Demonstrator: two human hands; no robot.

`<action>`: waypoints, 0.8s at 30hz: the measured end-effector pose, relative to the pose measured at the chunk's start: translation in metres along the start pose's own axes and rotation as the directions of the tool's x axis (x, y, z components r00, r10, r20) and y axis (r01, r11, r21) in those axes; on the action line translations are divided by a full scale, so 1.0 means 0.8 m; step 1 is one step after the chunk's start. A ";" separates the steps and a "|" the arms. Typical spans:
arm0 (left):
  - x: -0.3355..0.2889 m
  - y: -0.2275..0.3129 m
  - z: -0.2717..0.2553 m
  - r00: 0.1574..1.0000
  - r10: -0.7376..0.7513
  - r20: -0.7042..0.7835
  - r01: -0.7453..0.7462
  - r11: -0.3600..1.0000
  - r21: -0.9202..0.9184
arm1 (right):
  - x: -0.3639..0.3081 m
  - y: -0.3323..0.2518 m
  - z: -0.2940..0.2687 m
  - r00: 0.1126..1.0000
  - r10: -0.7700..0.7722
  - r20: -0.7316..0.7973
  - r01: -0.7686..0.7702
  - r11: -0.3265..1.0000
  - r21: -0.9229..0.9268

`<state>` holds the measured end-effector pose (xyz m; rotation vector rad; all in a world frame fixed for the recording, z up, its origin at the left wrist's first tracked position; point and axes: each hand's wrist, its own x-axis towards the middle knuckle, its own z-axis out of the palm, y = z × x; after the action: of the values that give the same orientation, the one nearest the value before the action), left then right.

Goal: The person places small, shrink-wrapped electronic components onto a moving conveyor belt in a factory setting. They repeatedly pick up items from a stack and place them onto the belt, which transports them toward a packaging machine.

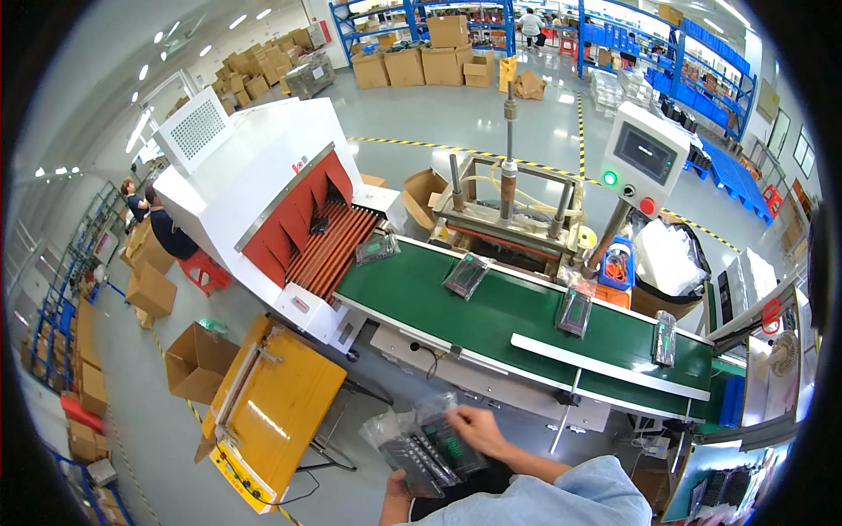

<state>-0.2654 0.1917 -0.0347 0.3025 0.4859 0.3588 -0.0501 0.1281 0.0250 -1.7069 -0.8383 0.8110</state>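
In front of my body, low in the picture, my left hand is closed on the lower edge of some dark flat packages in loose clear plastic film. My right hand has its fingers closed on the film of another dark package with green marks, lying against the others. Beyond my hands runs a green conveyor belt. Several similar film-wrapped packages lie spaced along it, one near the red rollers, another at the middle and one toward the right end.
At left stands a white tunnel machine with red curtain strips and rollers. A yellow-topped table is nearer me, beside an open carton. A control panel rises behind the belt; a white guide rail crosses its near side.
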 end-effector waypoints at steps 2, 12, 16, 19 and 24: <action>0.020 0.021 -0.010 0.991 0.024 -0.131 -0.015 0.997 0.071 | 0.038 -0.016 0.019 0.981 -0.162 0.108 0.166 0.986 -0.024; 0.105 0.143 -0.084 0.941 0.193 -0.277 -0.213 0.976 -0.041 | 0.473 0.116 -0.004 0.908 -0.338 -0.249 0.031 0.645 -0.764; 0.142 0.182 -0.093 0.957 0.178 -0.230 -0.211 0.970 -0.124 | 0.498 0.129 0.027 0.846 -0.506 -0.166 0.217 0.612 -0.760; 0.187 0.195 -0.114 0.965 0.157 -0.211 -0.199 0.960 -0.196 | 0.476 0.101 0.040 0.798 -0.549 -0.249 0.321 0.737 -0.594; 0.264 0.229 -0.072 0.915 0.129 -0.383 -0.176 0.980 -0.091 | 0.402 0.025 0.075 0.784 -0.609 -0.116 0.521 0.749 -0.409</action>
<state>-0.1680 0.4516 -0.1003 0.1492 0.8167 0.6035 0.0735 0.4230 -0.0482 -1.6626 -1.3055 0.0174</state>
